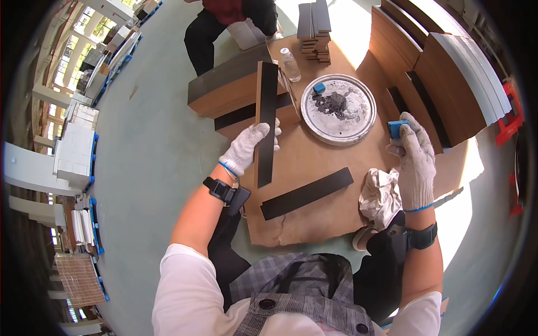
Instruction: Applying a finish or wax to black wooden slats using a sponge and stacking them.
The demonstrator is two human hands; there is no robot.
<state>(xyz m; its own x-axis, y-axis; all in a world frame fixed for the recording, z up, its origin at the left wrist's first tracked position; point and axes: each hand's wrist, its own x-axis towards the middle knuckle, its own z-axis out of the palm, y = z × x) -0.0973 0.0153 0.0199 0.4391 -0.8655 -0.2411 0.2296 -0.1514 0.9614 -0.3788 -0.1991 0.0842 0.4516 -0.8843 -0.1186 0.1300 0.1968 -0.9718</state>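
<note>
My left hand [250, 147], in a white knit glove, is closed around a long narrow board [268, 126] with a dark face and a brown edge, held up lengthwise. In my gloved right hand [416, 159] a small blue sponge block [397, 129] is pinched between the fingers. Between my hands, a round white lid-like tray [319, 131] carries smeared dark grey paste [332, 105] and a second blue sponge block [319, 88]. Nearer to me, another dark board [307, 194] lies slantwise on the cardboard sheet [314, 232].
A crumpled white cloth [379, 196] lies beside my right wrist. Stacked boards stand at the left [230, 84] and right [451, 84], with a smaller stack [315, 28] at the back near a clear bottle [290, 64]. Another person [224, 22] sits opposite.
</note>
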